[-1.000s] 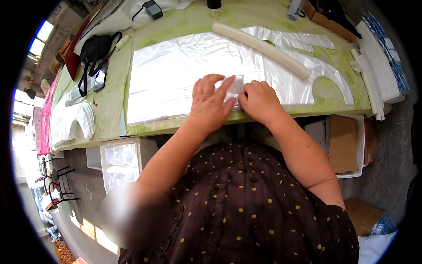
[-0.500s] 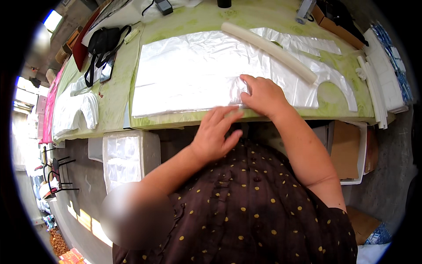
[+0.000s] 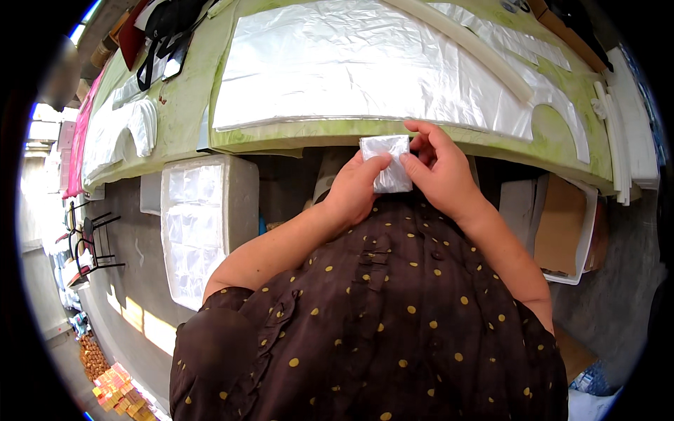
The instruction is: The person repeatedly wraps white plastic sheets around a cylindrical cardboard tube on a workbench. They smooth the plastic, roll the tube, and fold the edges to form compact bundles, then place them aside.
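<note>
A small folded plastic sheet (image 3: 387, 175), shiny and pressed into a rectangle, is held in front of the table edge, close to my body. My left hand (image 3: 353, 184) grips its left side, the thumb lying on top and the fingers underneath. At the right edge, my right hand (image 3: 444, 170) pinches with its thumb while the index finger sticks up above the packet; its other fingers are curled and partly hidden. Beyond both hands, a flat stack of whitish plastic sheets (image 3: 309, 74) spreads over the table, with a curved cut-out at its right end.
A pale tube (image 3: 477, 49) lies slantwise across the sheets on the green-patterned table (image 3: 281, 133). Below left stands a white foam box (image 3: 235, 203) with several folded clear packets. Under the right side is a box with cardboard (image 3: 558, 231). A black bag (image 3: 168, 21) lies far left.
Both hands have come off the sheet stack and drawn back toward my body. The folded plastic sheet, pressed on the table before, is now lifted between them. The view has tilted downward.
</note>
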`<control>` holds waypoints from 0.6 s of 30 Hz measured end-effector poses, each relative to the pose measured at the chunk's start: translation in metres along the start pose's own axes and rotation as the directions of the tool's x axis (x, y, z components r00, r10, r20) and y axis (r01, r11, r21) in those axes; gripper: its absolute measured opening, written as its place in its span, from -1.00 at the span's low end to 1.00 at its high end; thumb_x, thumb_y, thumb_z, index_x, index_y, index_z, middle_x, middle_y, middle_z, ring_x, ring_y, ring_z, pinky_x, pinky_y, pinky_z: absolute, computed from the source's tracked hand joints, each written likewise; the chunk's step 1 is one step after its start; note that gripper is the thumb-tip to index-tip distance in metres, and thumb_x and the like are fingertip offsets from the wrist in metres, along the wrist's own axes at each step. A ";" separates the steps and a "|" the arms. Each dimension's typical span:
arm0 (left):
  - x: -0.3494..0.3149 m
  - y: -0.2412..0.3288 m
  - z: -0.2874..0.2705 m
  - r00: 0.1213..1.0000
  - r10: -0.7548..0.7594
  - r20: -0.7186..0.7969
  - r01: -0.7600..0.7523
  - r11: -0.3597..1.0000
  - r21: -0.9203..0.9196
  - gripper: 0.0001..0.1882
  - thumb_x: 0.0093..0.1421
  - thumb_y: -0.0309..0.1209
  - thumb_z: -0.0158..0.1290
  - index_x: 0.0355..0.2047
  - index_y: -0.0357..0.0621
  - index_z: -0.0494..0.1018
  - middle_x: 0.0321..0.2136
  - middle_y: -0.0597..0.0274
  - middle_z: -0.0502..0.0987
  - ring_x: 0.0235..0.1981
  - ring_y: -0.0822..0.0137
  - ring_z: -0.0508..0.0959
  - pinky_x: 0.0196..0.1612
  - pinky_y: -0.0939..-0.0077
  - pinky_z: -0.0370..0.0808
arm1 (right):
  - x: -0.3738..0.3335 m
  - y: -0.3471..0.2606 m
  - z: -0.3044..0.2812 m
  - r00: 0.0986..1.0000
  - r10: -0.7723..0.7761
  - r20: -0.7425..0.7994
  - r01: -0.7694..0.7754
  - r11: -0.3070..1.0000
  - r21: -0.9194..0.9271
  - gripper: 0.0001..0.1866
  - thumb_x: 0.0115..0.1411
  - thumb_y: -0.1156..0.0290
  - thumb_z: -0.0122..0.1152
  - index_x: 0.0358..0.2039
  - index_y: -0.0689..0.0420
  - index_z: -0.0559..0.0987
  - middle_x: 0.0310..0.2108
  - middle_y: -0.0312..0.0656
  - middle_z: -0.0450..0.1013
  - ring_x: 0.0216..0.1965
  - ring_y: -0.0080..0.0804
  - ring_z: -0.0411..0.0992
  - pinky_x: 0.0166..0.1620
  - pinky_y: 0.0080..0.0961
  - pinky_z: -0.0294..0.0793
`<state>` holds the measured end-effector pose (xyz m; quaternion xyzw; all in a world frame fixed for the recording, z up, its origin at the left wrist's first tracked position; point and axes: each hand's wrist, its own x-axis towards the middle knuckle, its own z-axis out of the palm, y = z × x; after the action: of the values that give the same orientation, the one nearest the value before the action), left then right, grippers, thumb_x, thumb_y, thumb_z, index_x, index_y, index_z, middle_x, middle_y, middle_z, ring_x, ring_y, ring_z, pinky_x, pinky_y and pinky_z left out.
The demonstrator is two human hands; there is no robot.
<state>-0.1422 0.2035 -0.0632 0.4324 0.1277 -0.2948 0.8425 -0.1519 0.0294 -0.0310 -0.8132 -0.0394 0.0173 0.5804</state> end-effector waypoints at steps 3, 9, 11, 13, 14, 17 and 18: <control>-0.001 -0.004 -0.004 0.998 0.012 0.064 -0.013 1.000 0.022 -0.68 0.45 -0.39 -0.12 0.15 -0.17 0.32 -0.02 0.15 0.53 0.02 0.28 0.56 0.06 0.26 0.53 | 0.002 0.012 0.010 0.998 0.057 -0.028 -0.047 0.957 0.286 -0.66 0.25 0.54 0.24 0.04 0.18 0.49 -0.32 -0.38 0.38 -0.35 -0.70 0.32 -0.27 -0.67 0.40; -0.019 0.005 -0.011 0.958 0.286 -0.031 -0.281 0.953 0.116 -0.52 0.36 -0.55 0.03 0.23 -0.19 0.16 0.04 0.11 0.48 0.00 0.36 0.54 -0.01 0.45 0.56 | 0.007 0.019 0.016 0.991 0.059 -0.119 -0.008 0.923 0.385 -0.70 0.28 0.57 0.23 0.01 0.19 0.45 -0.30 -0.36 0.38 -0.32 -0.70 0.33 -0.26 -0.68 0.41; -0.018 0.002 -0.021 0.961 0.276 0.006 -0.275 0.956 0.099 -0.42 0.29 -0.65 0.07 0.27 -0.19 0.12 0.07 0.07 0.48 -0.01 0.35 0.54 -0.01 0.46 0.55 | 0.009 0.020 0.021 0.994 0.041 -0.104 0.007 0.904 0.427 -0.66 0.28 0.57 0.23 0.05 0.20 0.41 -0.29 -0.35 0.38 -0.31 -0.70 0.33 -0.26 -0.69 0.41; -0.015 0.003 -0.019 0.961 0.275 -0.043 -0.270 0.958 0.097 -0.39 0.29 -0.64 0.07 0.29 -0.19 0.11 0.09 0.05 0.47 -0.01 0.36 0.55 0.00 0.46 0.55 | 0.008 0.015 0.028 0.994 0.040 -0.104 0.014 0.885 0.465 -0.60 0.28 0.57 0.24 0.09 0.20 0.37 -0.29 -0.34 0.38 -0.32 -0.69 0.33 -0.26 -0.68 0.42; -0.013 0.006 -0.019 0.955 0.283 -0.083 -0.276 0.957 0.087 -0.36 0.27 -0.69 0.06 0.32 -0.20 0.11 0.12 0.04 0.47 -0.01 0.37 0.54 0.01 0.48 0.55 | 0.007 0.012 0.029 0.993 0.042 -0.108 0.015 0.878 0.479 -0.57 0.28 0.57 0.24 0.11 0.20 0.34 -0.29 -0.34 0.38 -0.32 -0.69 0.33 -0.26 -0.68 0.42; -0.012 0.005 -0.023 0.913 0.403 -0.070 -0.403 0.915 0.014 -0.39 0.27 -0.73 0.02 0.31 -0.22 0.16 0.13 0.05 0.46 -0.02 0.38 0.55 0.03 0.50 0.53 | -0.001 0.010 0.028 1.000 0.007 -0.020 0.002 0.910 0.415 -0.52 0.26 0.59 0.25 0.15 0.19 0.30 -0.30 -0.32 0.38 -0.33 -0.69 0.34 -0.26 -0.68 0.42; -0.013 0.003 -0.025 0.904 0.415 -0.105 -0.413 0.910 0.044 -0.47 0.28 -0.74 0.02 0.26 -0.26 0.28 0.09 0.10 0.49 -0.05 0.42 0.55 0.04 0.54 0.52 | -0.001 0.010 0.028 0.999 0.030 0.013 -0.032 0.922 0.385 -0.52 0.25 0.59 0.25 0.14 0.19 0.31 -0.30 -0.32 0.39 -0.33 -0.69 0.34 -0.26 -0.67 0.42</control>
<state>-0.1492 0.2297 -0.0700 0.4742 0.0772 -0.0860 0.8728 -0.1548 0.0520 -0.0499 -0.6839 -0.0244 0.0365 0.7282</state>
